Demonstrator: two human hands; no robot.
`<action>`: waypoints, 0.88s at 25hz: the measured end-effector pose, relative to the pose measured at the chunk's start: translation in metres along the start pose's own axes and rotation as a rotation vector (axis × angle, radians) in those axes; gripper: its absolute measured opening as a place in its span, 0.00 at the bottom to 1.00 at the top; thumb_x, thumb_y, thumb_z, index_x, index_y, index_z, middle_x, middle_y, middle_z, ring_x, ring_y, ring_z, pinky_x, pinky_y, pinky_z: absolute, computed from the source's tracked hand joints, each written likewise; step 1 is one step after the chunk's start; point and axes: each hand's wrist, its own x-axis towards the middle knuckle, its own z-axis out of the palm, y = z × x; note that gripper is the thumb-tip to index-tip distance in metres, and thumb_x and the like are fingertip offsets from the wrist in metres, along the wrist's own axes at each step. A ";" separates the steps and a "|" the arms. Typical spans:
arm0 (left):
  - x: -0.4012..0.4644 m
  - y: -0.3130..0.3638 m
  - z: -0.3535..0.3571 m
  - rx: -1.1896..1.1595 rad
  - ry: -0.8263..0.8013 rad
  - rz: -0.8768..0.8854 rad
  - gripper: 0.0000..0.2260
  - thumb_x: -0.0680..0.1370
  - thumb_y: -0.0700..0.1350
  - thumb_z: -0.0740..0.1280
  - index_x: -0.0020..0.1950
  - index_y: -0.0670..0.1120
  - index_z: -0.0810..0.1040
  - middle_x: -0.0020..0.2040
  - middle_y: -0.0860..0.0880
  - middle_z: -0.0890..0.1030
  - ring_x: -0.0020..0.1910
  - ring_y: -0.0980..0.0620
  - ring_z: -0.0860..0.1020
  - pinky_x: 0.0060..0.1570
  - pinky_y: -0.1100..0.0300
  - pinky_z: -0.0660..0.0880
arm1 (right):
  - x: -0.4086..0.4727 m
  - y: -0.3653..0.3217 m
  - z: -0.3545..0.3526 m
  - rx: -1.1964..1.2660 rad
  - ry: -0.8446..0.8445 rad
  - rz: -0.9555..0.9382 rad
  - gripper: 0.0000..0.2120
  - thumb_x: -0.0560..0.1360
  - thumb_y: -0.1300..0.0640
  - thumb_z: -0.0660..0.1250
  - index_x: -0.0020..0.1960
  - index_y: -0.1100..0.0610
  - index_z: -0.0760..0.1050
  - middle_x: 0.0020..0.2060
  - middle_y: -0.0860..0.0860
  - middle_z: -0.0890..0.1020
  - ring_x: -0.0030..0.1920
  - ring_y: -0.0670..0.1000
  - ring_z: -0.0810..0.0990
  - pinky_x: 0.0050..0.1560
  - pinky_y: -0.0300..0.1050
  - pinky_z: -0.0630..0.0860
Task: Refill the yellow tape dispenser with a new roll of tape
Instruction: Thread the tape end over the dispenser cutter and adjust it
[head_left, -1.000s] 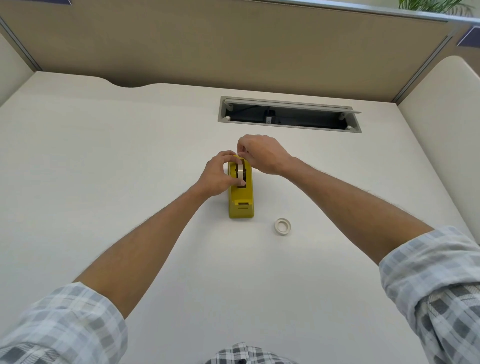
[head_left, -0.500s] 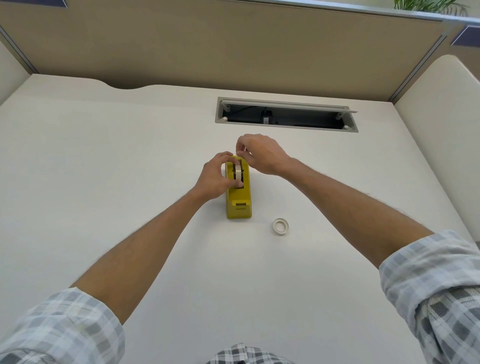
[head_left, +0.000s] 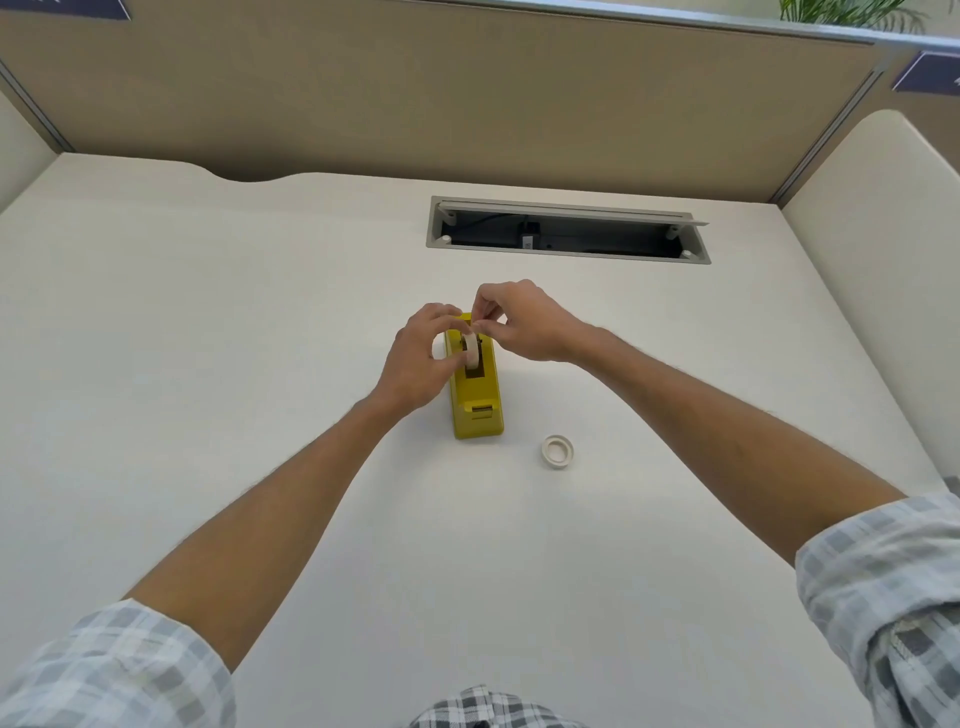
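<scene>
The yellow tape dispenser stands in the middle of the desk, its cutter end toward me. A white tape roll sits upright in the dispenser's slot. My left hand grips the roll and the dispenser's left side from the left. My right hand hovers over the far end, its thumb and forefinger pinched together at the top of the roll, apparently on the tape's loose end. A second, small white roll lies flat on the desk, right of the dispenser's near end.
An open cable slot is cut into the desk behind the hands. Beige partition panels close off the back and the right side. My checked sleeves fill the lower corners.
My right hand's fingers have lifted slightly and now pinch at the roll's top. The left hand stays on the roll and dispenser. The view has shifted a little.
</scene>
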 end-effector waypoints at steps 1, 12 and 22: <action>-0.001 0.000 0.000 -0.012 0.011 -0.003 0.13 0.72 0.43 0.74 0.55 0.47 0.79 0.61 0.51 0.78 0.63 0.51 0.73 0.63 0.53 0.71 | -0.003 -0.001 0.002 0.011 0.003 -0.004 0.04 0.79 0.57 0.68 0.52 0.56 0.78 0.49 0.52 0.84 0.48 0.50 0.81 0.48 0.44 0.80; -0.013 -0.004 0.008 0.021 0.003 0.049 0.17 0.73 0.45 0.74 0.61 0.49 0.79 0.61 0.51 0.79 0.65 0.51 0.72 0.65 0.53 0.70 | -0.045 -0.006 0.017 -0.121 0.121 -0.149 0.05 0.80 0.59 0.65 0.51 0.59 0.79 0.46 0.52 0.85 0.44 0.54 0.82 0.47 0.53 0.79; -0.017 -0.005 0.012 -0.002 -0.086 0.049 0.22 0.76 0.45 0.71 0.69 0.47 0.74 0.70 0.52 0.70 0.68 0.53 0.70 0.68 0.54 0.68 | -0.065 -0.005 0.035 0.025 0.232 -0.124 0.03 0.79 0.64 0.66 0.50 0.62 0.78 0.44 0.53 0.85 0.43 0.54 0.82 0.47 0.52 0.79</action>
